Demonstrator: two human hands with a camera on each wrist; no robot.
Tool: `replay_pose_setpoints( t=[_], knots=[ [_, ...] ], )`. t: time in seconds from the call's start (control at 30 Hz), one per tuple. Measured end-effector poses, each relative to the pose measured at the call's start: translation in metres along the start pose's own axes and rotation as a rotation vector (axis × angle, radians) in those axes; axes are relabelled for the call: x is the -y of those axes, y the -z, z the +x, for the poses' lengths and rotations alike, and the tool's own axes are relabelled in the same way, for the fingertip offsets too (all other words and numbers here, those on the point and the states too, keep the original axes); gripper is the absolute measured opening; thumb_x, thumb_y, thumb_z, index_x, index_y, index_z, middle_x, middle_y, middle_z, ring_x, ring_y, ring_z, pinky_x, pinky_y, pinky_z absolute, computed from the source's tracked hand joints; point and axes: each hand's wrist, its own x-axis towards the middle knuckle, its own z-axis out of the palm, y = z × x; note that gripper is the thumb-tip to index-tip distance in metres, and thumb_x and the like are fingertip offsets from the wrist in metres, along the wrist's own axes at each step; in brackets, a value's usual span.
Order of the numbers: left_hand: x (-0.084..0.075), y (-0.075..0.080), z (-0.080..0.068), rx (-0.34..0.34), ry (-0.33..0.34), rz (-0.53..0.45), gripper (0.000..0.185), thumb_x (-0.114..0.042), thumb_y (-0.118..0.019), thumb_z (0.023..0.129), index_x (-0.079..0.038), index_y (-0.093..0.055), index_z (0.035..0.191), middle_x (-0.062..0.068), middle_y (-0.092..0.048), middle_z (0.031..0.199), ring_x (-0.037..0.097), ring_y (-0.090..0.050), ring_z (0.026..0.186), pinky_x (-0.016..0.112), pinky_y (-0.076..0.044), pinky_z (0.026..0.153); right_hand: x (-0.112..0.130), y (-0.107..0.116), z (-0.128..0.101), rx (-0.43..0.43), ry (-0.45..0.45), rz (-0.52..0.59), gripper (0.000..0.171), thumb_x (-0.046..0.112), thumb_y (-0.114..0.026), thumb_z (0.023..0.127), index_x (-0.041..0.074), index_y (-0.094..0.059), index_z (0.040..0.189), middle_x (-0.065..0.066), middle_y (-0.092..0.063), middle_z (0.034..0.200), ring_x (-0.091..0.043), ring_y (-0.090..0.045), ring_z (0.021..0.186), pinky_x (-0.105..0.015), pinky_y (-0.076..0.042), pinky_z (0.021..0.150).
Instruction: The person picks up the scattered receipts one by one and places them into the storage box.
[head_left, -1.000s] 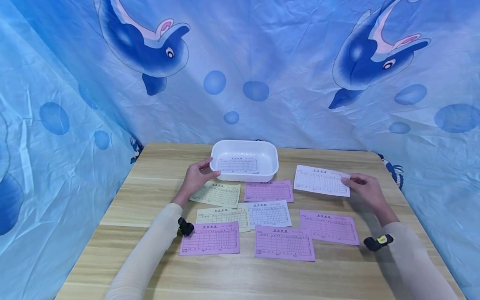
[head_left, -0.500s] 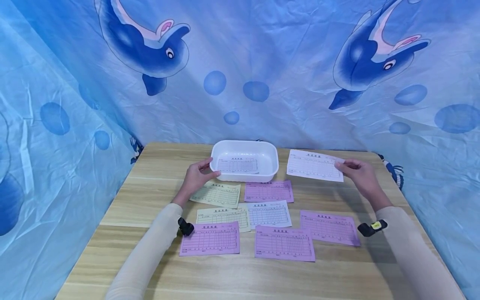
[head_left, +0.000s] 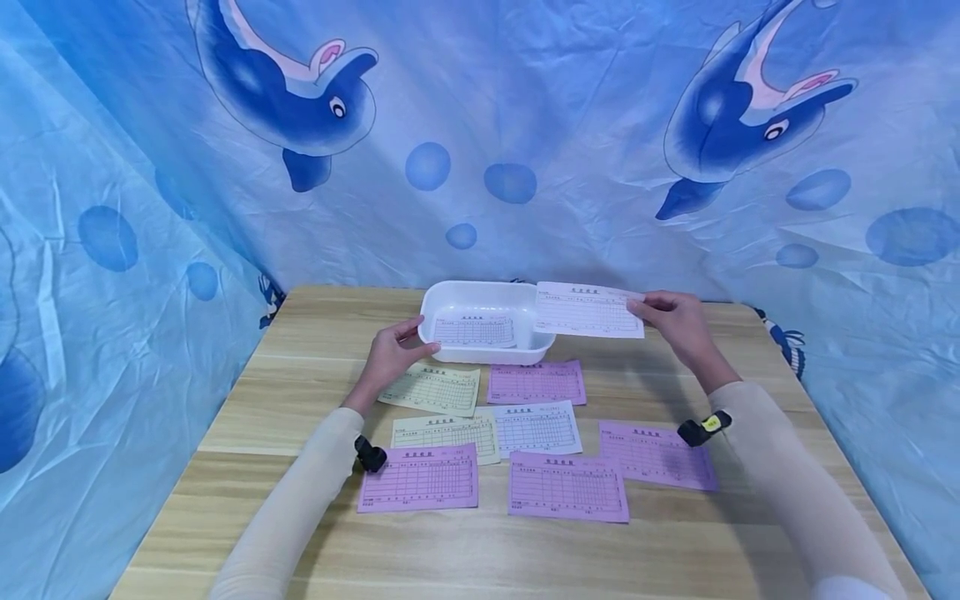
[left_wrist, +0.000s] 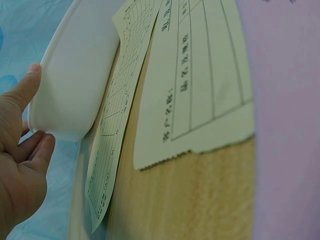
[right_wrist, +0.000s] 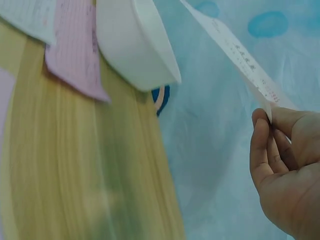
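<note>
A white plastic tray (head_left: 442, 305) stands at the far middle of the wooden table (head_left: 300, 350), with one white form slip (head_left: 474, 332) lying inside. My left hand (head_left: 393, 354) holds the tray's left end, thumb on the rim (left_wrist: 30, 82) and fingers under the wall. My right hand (head_left: 671, 321) pinches the right edge of another white form slip (head_left: 588, 310), held in the air over the tray's right end. In the right wrist view that slip (right_wrist: 235, 52) rises from my fingers (right_wrist: 262, 142) toward the tray (right_wrist: 137, 45).
Several slips lie on the table in front of the tray: a yellow one (head_left: 433, 389), another yellow (head_left: 446, 433), a white one (head_left: 537, 428), and pink ones (head_left: 537, 383) (head_left: 417, 477) (head_left: 567, 487) (head_left: 657, 455). A blue dolphin-print cloth (head_left: 525, 125) hangs behind and at both sides.
My right hand has lifted the white slip off the table's right side and carried it up and left to the tray's right end. The left hand and tray stayed put.
</note>
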Motion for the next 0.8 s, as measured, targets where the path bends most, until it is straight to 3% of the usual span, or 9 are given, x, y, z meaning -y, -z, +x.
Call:
replay_pose_setpoints(
  t=[0.27,0.63,0.8],
  knots=[
    [-0.002,0.001,-0.002,-0.004,0.0,-0.011,0.079,-0.025,-0.087,0.084,0.003,-0.05,0.147,0.023,-0.056,0.146,0.037,-0.058,0.131,0.032,-0.056,0.101,0.019,-0.034,0.016,0.021,-0.008,0.099,0.041,0.025,-0.078,0.093,-0.006,-0.071,0.12,0.002,-0.07,0.096,-0.005,-0.068,0.084,-0.021,-0.062,0.077],
    [-0.002,0.001,-0.002,-0.007,-0.014,0.001,0.076,-0.022,-0.087,0.085,0.003,-0.051,0.146,0.025,-0.057,0.142,0.038,-0.056,0.132,0.036,-0.051,0.109,0.044,-0.076,0.04,0.082,0.008,0.215,0.036,0.015,-0.077,0.093,-0.01,-0.07,0.119,-0.001,-0.07,0.091,-0.008,-0.069,0.08,-0.023,-0.063,0.077],
    [-0.003,0.0,0.0,-0.002,-0.009,0.006,0.076,-0.025,-0.087,0.084,0.0,-0.052,0.146,0.025,-0.058,0.142,0.037,-0.056,0.133,0.038,-0.051,0.11,0.054,-0.094,0.05,0.094,-0.011,0.202,0.034,0.014,-0.078,0.092,-0.008,-0.071,0.118,-0.004,-0.072,0.093,-0.008,-0.07,0.081,-0.025,-0.064,0.08]
  ],
)
